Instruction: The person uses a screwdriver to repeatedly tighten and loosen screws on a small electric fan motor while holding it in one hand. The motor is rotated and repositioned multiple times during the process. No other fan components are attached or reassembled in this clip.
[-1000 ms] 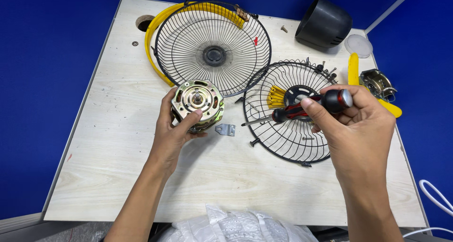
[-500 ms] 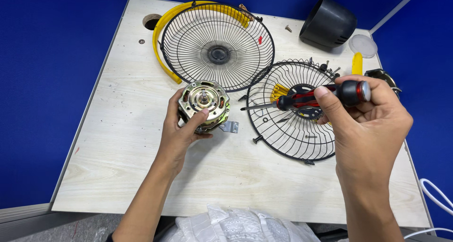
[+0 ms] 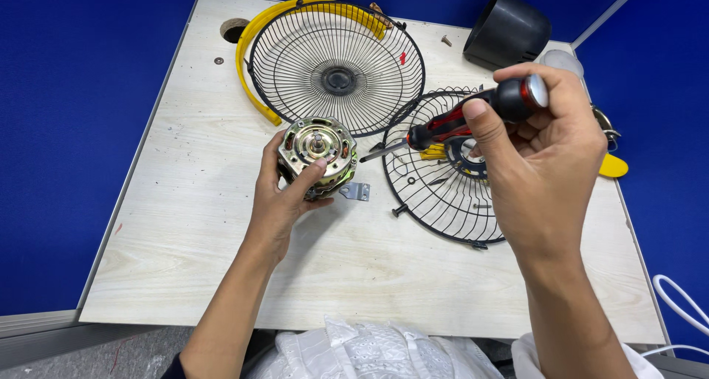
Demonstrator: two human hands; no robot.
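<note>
A person's left hand [image 3: 284,198] closes its grip around a small fan motor [image 3: 317,157], held just above the middle of a pale wooden table [image 3: 185,224], shaft end facing up. The right hand [image 3: 543,154], at the motor's 3 o'clock, grips a red-and-black screwdriver [image 3: 461,120], its tip pointing toward the motor but apart from it. A small metal bracket [image 3: 357,192] lies just beside the motor. One black wire fan guard [image 3: 336,65] rests at 12 o'clock, another [image 3: 443,194] under the right hand. A black cover [image 3: 506,32] sits at 1 o'clock.
</note>
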